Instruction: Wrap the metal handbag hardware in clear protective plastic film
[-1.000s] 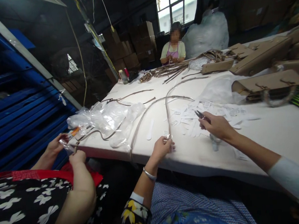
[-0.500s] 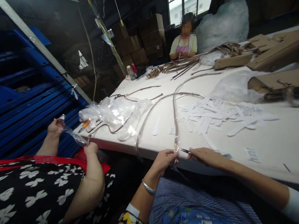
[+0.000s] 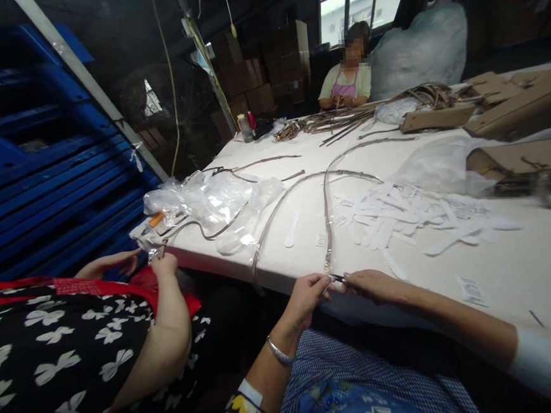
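At the table's near edge, my left hand [image 3: 311,293] pinches the near end of a long taupe strap [image 3: 327,212], beside its gold-coloured metal fitting [image 3: 327,267]. The strap runs away from me over the white tabletop, with clear film around part of it. My right hand [image 3: 376,285] is closed on a small black two-pointed tool [image 3: 338,278], perhaps tweezers or snips. Its tips reach the strap end at my left fingertips. What lies exactly between those fingers is too small to make out. A second strap [image 3: 276,214] curves to the left and hangs over the edge.
White paper tags [image 3: 395,216] lie heaped on the right, near taupe bags [image 3: 524,160]. Clear plastic bags [image 3: 208,202] lie on the left, where a co-worker's hand [image 3: 164,263] holds a strap. Another person [image 3: 346,86] sits across the table [image 3: 490,266].
My right hand has moved left, bringing the black tool's tips to the strap end at my left fingers. The co-worker's far hand has lowered toward the table edge.
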Available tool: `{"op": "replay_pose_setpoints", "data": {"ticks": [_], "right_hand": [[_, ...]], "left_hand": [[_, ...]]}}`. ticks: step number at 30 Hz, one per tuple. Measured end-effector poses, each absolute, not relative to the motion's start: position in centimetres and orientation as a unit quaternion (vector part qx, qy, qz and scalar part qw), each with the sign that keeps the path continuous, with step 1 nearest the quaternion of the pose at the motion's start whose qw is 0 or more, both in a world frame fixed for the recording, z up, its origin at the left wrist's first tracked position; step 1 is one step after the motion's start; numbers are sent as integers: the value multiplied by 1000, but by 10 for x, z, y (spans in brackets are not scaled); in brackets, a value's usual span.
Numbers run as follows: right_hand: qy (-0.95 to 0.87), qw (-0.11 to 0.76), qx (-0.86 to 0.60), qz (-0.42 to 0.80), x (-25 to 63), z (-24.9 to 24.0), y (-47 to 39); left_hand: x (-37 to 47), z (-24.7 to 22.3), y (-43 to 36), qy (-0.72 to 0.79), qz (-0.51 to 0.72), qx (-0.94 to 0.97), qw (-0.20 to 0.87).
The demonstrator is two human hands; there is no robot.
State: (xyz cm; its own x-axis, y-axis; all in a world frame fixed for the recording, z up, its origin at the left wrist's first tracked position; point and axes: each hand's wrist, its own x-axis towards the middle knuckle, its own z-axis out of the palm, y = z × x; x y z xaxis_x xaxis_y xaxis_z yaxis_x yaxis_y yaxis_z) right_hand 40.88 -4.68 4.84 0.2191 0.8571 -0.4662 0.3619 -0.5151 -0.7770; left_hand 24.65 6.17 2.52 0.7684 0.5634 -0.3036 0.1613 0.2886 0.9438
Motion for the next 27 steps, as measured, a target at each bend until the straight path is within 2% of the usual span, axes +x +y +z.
{"op": "replay_pose_setpoints", "data": {"ticks": [5,17,20,23,27], "right_hand": [[-387,299,-720,492,404,46,-36],[-437,261,-720,471,414,28,-22],[-438,268,-725,458,412,32,-30],[-453,263,-725,447,403,39,-46],[-480,252,-699,468,379,37,-62]], "left_hand": [[246,23,61,289,136,569,758],[244,19,52,271,198,569,751],[233,11,44,269,203,524,782],[201,-11,49,335,261,412,806],[140,-55,78,499,412,323,690]]}}
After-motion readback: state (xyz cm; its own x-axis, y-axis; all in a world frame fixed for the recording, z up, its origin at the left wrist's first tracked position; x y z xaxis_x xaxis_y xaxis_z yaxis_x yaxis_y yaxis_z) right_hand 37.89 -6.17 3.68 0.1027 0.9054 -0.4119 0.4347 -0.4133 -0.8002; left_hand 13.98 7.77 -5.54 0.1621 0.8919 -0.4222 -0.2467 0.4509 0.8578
